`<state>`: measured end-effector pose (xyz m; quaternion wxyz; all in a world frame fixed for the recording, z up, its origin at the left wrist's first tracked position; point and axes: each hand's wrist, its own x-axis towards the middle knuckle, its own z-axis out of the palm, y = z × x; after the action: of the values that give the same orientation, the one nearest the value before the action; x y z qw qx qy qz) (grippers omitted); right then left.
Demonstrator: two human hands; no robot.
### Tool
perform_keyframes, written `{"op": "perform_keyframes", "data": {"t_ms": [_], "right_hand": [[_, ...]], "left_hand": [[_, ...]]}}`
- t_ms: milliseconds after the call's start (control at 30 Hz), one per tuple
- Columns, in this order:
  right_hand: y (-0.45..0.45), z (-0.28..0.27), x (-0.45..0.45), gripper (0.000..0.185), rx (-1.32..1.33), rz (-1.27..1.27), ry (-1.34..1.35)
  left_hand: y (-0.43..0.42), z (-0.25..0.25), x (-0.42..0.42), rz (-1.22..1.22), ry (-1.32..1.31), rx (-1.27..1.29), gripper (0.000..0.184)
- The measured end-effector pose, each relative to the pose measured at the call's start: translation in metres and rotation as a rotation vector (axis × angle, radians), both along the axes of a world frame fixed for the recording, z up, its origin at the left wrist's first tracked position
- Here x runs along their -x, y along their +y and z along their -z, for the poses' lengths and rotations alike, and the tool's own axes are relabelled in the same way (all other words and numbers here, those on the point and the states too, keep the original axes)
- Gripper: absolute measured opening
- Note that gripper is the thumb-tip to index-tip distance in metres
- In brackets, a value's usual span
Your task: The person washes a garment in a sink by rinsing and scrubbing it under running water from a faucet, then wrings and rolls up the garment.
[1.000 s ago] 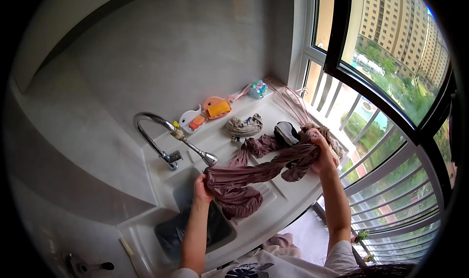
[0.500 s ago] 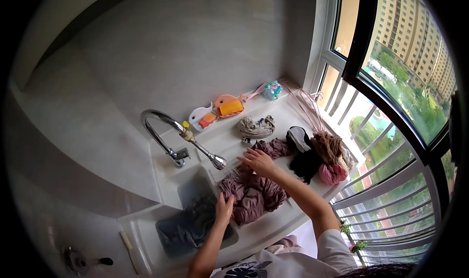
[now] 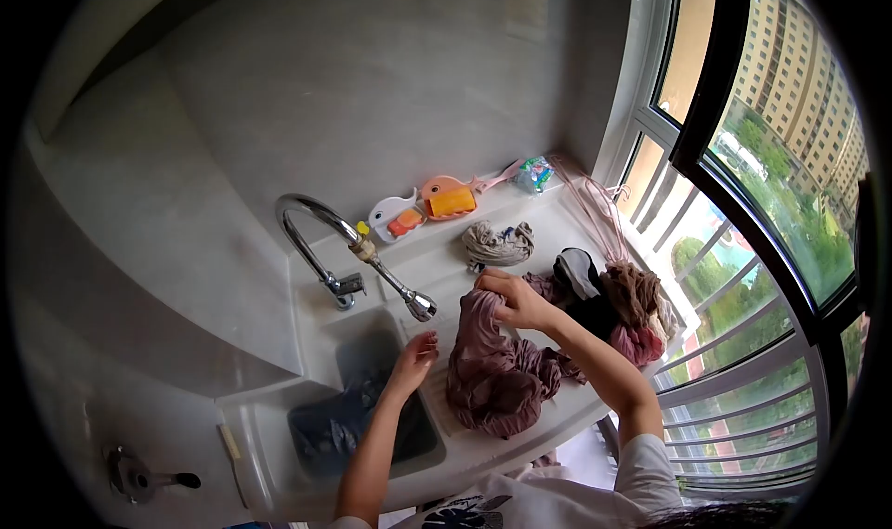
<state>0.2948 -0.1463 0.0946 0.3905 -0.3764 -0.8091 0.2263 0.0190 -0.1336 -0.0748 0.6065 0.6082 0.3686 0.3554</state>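
Observation:
A mauve cloth (image 3: 502,376) lies bunched on the white washboard part of the sink counter (image 3: 465,455). My right hand (image 3: 516,299) is closed on the cloth's upper end and lifts it slightly. My left hand (image 3: 413,362) hovers just left of the cloth, over the basin's right edge, apart from the fabric, with its fingers curled; whether they hold anything is too small to tell. Dark fabric lies in water in the basin (image 3: 362,427). The chrome faucet (image 3: 420,304) hangs above my left hand.
A twisted beige cloth (image 3: 499,243) lies behind. Black, brown and pink clothes (image 3: 636,311) are piled at the right. Fish-shaped soap holders (image 3: 449,199), a colourful packet (image 3: 534,173) and pink hangers (image 3: 599,215) stand along the back. A barred window borders the right side.
The stretched mauve cloth was set down in a bunch. My right hand came left from the far end and closed on its upper part. My left hand let go and moved off it.

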Motion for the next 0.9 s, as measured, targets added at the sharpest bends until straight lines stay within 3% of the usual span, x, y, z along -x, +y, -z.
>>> {"op": "perform_keyframes", "data": {"t_ms": [33, 100, 167, 233, 300, 367, 400, 433, 467, 500, 633, 700, 733, 800, 833, 867, 900], "right_hand": [[-0.003, -0.012, 0.002, 0.025, -0.055, 0.002, 0.093], [-0.007, -0.022, -0.003, 0.024, 0.027, 0.097, 0.161], [-0.011, -0.025, -0.021, 0.020, 0.160, 0.229, 0.138], [-0.007, -0.013, -0.034, 0.018, 0.278, 0.285, 0.311], [-0.002, 0.000, -0.042, 0.018, 0.237, 0.375, 0.327], [-0.006, 0.001, -0.036, 0.022, 0.384, 0.404, 0.181], [-0.001, 0.017, -0.033, 0.031, 0.288, 0.358, 0.065], [0.000, 0.020, -0.027, 0.037, 0.379, 0.320, -0.127], [0.003, 0.034, -0.021, 0.038, 0.360, 0.213, -0.166], [0.004, 0.047, -0.016, 0.039, 0.337, 0.108, -0.206], [0.007, 0.065, -0.002, 0.038, 0.596, -0.016, -0.135], [0.016, 0.086, 0.012, 0.028, 0.759, 0.095, 0.777], [0.027, 0.099, 0.024, 0.020, 0.712, 0.157, 0.901], [0.025, 0.117, 0.061, 0.025, 0.697, 0.255, 0.705], [0.016, 0.129, 0.080, 0.028, 0.184, 0.235, 0.276], [-0.012, 0.108, 0.103, 0.029, 0.091, 0.204, 0.130], [-0.038, 0.089, 0.123, 0.027, 0.031, 0.224, 0.000]], "left_hand": [[-0.003, -0.010, -0.015, 0.179, -0.168, 0.134, 0.038], [-0.029, -0.029, -0.032, 0.305, 0.087, 0.258, 0.043], [-0.050, -0.022, -0.046, 0.342, -0.276, 0.343, 0.042], [-0.059, -0.064, -0.043, 0.319, -0.297, 0.402, 0.043], [-0.051, -0.084, -0.026, 0.166, -0.304, 0.333, 0.043], [-0.031, -0.095, -0.014, -0.036, -0.500, 0.341, 0.037], [-0.016, -0.072, -0.006, -0.120, -0.519, 0.393, 0.040], [-0.001, -0.044, 0.000, -0.204, -0.538, 0.444, 0.044], [0.000, -0.038, 0.002, -0.220, -0.457, 0.441, 0.043], [-0.001, -0.032, 0.001, -0.223, -0.543, 0.526, 0.038], [-0.012, -0.051, 0.007, -0.082, -0.696, 0.577, 0.038], [-0.011, -0.056, 0.000, -0.029, -0.907, 0.584, 0.038], [0.001, -0.028, -0.007, -0.138, -0.897, 0.599, 0.043], [0.009, -0.022, -0.032, -0.135, -0.865, 0.623, 0.051], [0.019, -0.015, -0.045, -0.106, -0.880, 0.597, 0.053], [0.031, 0.019, -0.047, 0.123, -1.071, 0.672, 0.058], [0.042, 0.047, -0.060, -0.035, -1.054, 0.574, 0.061]]}}
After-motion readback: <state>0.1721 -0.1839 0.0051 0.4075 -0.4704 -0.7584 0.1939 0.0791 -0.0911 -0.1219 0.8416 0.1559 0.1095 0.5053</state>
